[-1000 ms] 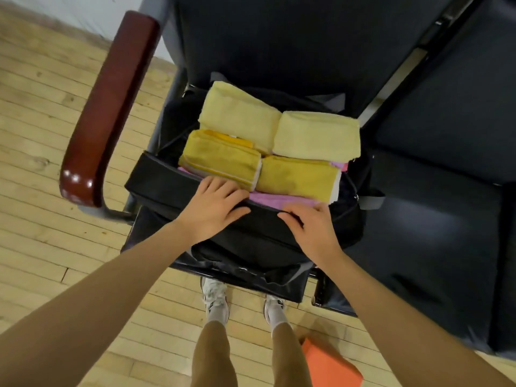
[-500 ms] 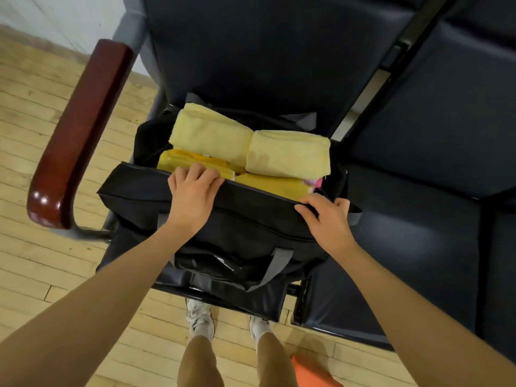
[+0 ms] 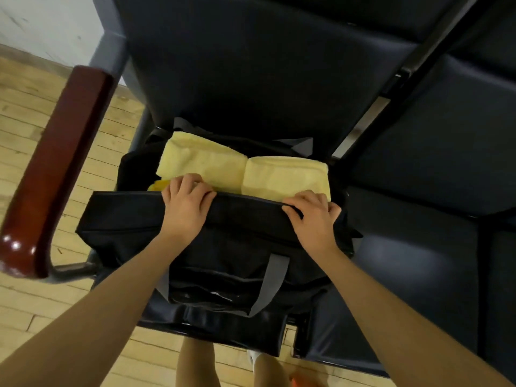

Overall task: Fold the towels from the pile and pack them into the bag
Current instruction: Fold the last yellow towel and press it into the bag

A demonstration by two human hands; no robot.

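A black bag (image 3: 131, 219) with grey straps sits on a dark chair seat. Two folded pale yellow towels (image 3: 212, 163) lie side by side at its far side. A corner of a darker yellow towel (image 3: 157, 186) shows at the left. My left hand (image 3: 185, 203) grips the near flap's edge at its middle, fingers curled over it. My right hand (image 3: 312, 213) grips the same edge toward the right end. The flap covers the near towels.
A glossy red-brown armrest (image 3: 55, 169) runs along the left of the chair. A second dark seat (image 3: 435, 247) adjoins on the right. Wooden floor (image 3: 28, 308) lies below, with my legs and an orange object (image 3: 300, 382) at the bottom edge.
Both hands have pulled the bag's near flap up and away from me. It now covers the darker yellow and pink towels that showed before.
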